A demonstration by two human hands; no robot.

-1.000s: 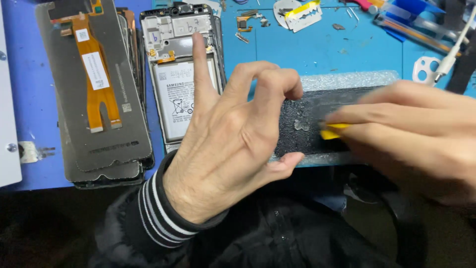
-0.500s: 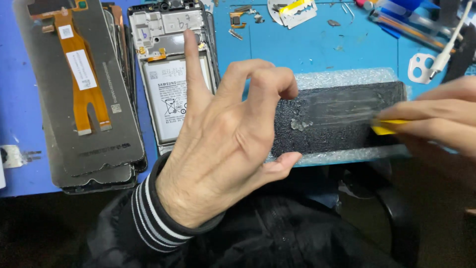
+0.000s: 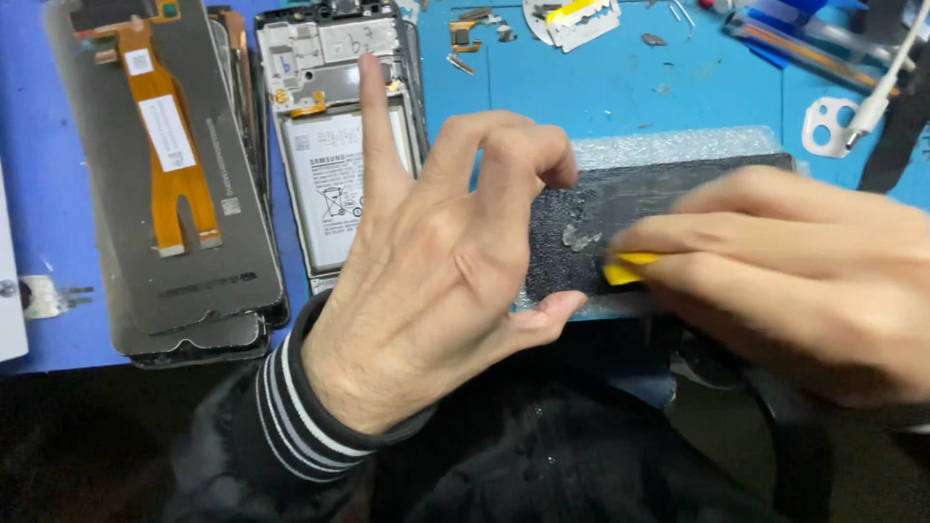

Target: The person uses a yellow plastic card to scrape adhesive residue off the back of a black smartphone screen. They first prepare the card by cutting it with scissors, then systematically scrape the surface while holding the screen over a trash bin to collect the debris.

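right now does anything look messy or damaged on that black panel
Yes: the black panel carries patchy grey residue near the yellow scraper in the right hand; the left hand pins its end.

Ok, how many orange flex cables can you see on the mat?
2: a long orange flex cable on the stacked dark screen panels at left, and a small orange flex piece loose on the blue mat. Others may be hidden.

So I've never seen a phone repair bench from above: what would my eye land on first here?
Two hands dominate the middle: the left hand pins a dark flat panel at the bench's front edge, while the right hand works a small yellow tool across it. At upper left, an opened phone with its battery showing lies beside stacked screens with an orange ribbon cable on the blue mat.
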